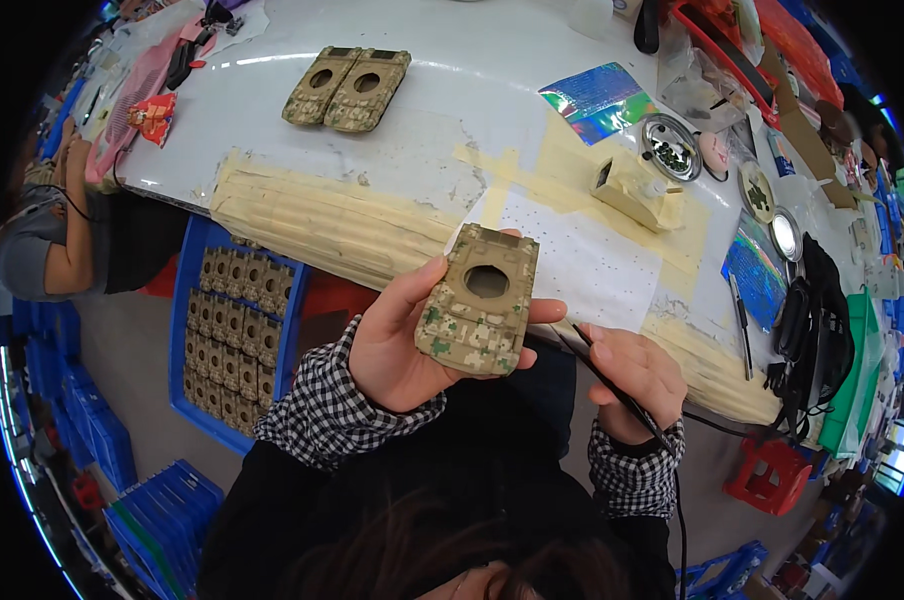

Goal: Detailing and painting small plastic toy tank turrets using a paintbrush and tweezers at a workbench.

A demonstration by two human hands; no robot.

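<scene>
My left hand (402, 345) holds a camouflage-patterned plastic shell (479, 300) with a round hole near its top, raised in front of the table's edge. My thumb lies along its left side and my fingers wrap behind it. To its right, my right hand (637, 375) grips a thin black tool (612, 385) with a cord trailing down past my wrist. The tool's tip points up and left toward the shell's lower right side. Both sleeves are black-and-white checked.
Two more camouflage shells (347, 88) lie on the white table (452, 120). A blue crate (234, 330) of several shells stands at the lower left. Round metal dishes (669, 146), iridescent sheets (597, 100) and black cables (812, 320) sit right. A person (62, 230) sits far left.
</scene>
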